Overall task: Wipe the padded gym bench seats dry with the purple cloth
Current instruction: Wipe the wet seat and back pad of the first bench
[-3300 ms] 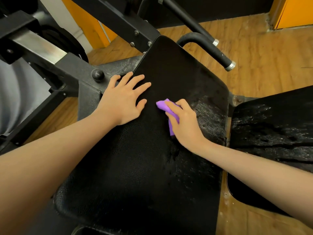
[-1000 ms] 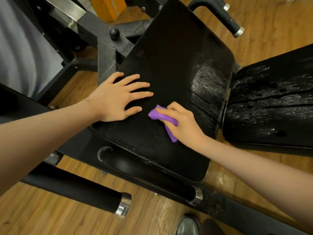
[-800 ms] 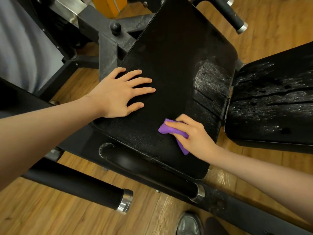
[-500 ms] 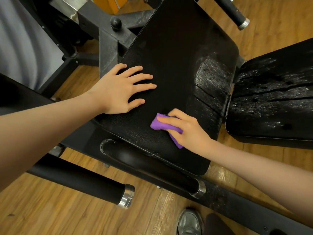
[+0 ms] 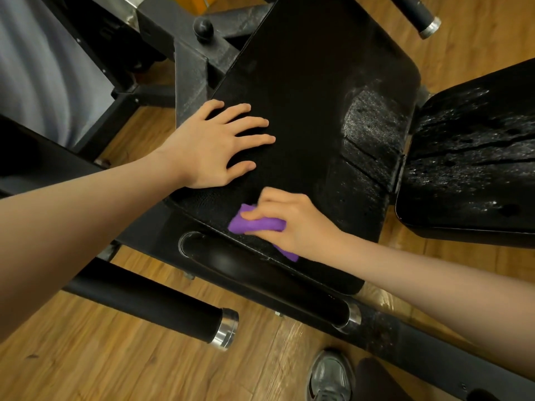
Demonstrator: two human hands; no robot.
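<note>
A black padded seat (image 5: 312, 91) fills the middle of the view; its right strip glistens with water. My right hand (image 5: 292, 221) grips the bunched purple cloth (image 5: 254, 224) and presses it on the seat's near edge. My left hand (image 5: 214, 143) rests flat on the seat's left side, fingers spread. A second black pad (image 5: 474, 157) at the right is covered in water droplets.
Dark metal frame (image 5: 194, 68) with a round knob stands at the upper left. Black padded bars with chrome ends lie below the seat (image 5: 162, 308) and at the top right (image 5: 419, 13). My grey shoe (image 5: 330, 374) is on the wooden floor.
My right hand slid the cloth down and left across the seat to its near edge. The left hand stayed in place; the view tilted further down.
</note>
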